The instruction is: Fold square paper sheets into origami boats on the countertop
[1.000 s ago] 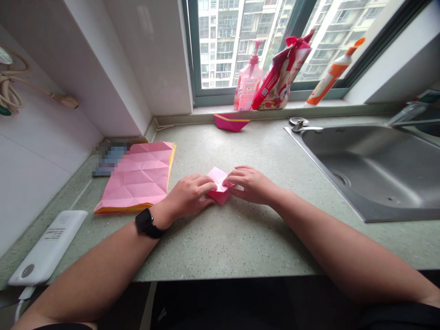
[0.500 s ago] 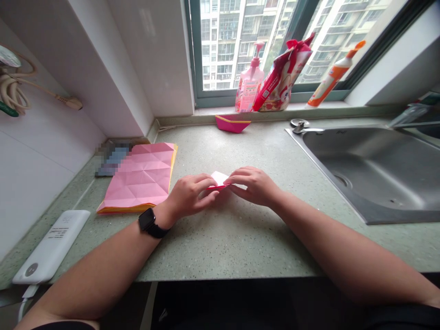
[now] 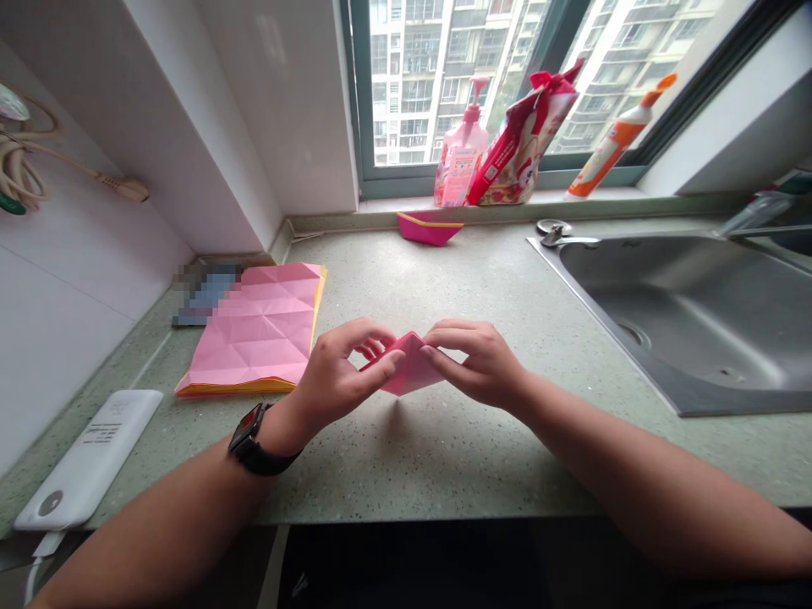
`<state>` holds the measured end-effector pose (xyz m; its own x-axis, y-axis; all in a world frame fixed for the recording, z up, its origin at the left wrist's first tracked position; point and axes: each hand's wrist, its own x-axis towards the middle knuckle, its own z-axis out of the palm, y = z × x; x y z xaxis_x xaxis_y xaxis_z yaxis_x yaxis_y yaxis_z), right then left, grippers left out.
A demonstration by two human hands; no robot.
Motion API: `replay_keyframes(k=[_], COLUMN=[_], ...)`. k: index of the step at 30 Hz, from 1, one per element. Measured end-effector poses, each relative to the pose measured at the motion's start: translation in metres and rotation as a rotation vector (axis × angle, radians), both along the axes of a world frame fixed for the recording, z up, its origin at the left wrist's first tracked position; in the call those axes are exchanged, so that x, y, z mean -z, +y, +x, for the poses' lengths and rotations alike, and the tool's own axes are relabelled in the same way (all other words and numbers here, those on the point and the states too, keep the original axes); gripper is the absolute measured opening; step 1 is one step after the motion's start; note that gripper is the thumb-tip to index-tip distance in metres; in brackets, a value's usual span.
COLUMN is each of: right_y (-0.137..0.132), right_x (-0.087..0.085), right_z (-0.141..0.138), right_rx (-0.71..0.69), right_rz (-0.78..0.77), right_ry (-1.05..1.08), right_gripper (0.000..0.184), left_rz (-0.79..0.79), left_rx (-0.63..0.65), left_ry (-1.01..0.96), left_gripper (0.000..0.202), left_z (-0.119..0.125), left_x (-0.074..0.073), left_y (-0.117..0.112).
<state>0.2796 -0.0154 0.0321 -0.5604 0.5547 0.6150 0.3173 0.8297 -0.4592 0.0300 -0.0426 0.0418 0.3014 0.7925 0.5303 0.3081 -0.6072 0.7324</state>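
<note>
A small piece of folded pink paper (image 3: 411, 370) is held between both hands just above the countertop, its creased pink face turned toward me and a point at its top. My left hand (image 3: 348, 364), with a black watch on the wrist, pinches its left side between thumb and fingers. On the right side, my right hand (image 3: 473, 355) grips the edge with thumb and forefinger. A finished-looking magenta paper boat (image 3: 430, 228) with a yellow rim rests by the back ledge, apart from both hands.
Left of my hands lies a stack of creased pink and yellow paper (image 3: 254, 326). A white power bank (image 3: 89, 457) with a cable sits at the front left. The steel sink (image 3: 685, 402) is at right. A pink pump bottle (image 3: 460, 165), a red bag (image 3: 526, 144) and an orange-white bottle (image 3: 612, 144) line the windowsill.
The folded paper has been tilted up, so its pink face shows instead of the white side and red edge. My left thumb has moved up onto the paper.
</note>
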Motion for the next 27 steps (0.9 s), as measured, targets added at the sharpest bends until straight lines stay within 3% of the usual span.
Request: replay_keyframes(k=[7,13,17,20,24,27], right_y=[-0.012,-0.013,-0.008,-0.001,0.015,0.03], right_x=[0.0,-0.002,0.003,0.01,0.02,0.031], right_z=[-0.009,-0.008,-0.006,-0.003,0.007,0.015], right_rx=[0.054,0.09,0.106,0.143,0.203,0.292], right_rz=[0.257,0.217,0.203,0.219,0.276,0.293], right_ry=[-0.031,-0.027,-0.019,-0.044,-0.102,-0.181], right_gripper=[0.015,0.015,0.019,0.021,0.029,0.034], left_rz=[0.164,0.211,0.275,0.414,0.582,0.578], left_rx=[0.011,-0.015,-0.017,-0.04,-0.014,-0.008], left_ry=[-0.01,0.012,0.045,0.094,0.288,0.462], left_gripper=[0.005,0.005,0.005,0.008,0.009,0.011], left_z=[0.003,0.001,-0.001,-0.004,-0.009,-0.011], left_x=[-0.01,-0.011,-0.006,-0.001,0.009,0.02], left_y=[-0.009,-0.013,-0.011,-0.006,0.005,0.017])
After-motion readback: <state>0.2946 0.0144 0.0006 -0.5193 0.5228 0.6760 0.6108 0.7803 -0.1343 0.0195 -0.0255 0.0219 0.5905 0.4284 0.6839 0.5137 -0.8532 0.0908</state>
